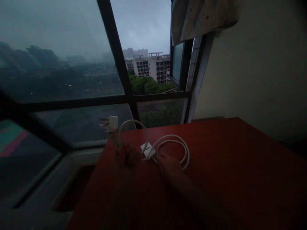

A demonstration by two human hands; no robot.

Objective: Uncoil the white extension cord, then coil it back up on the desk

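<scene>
My left hand point(128, 156) is closed around a white power cord just below its plug point(112, 124). The plug sticks up above the fist, its prongs pointing left. From that hand the cord point(134, 121) arches over toward a small white extension socket point(148, 150) lying on the table between my hands. My right hand point(168, 161) rests by the socket with its fingers closed on the cord close to the socket's near right side. Beyond the right hand the cord lies in loops point(185, 147). The dim light hides part of the fingers.
The reddish-brown table point(216, 153) reaches toward a dark-framed window point(130, 92) ahead and to the left. One pane stands open at the right, below a hanging cloth point(203, 19). A pale wall point(251, 73) rises on the right.
</scene>
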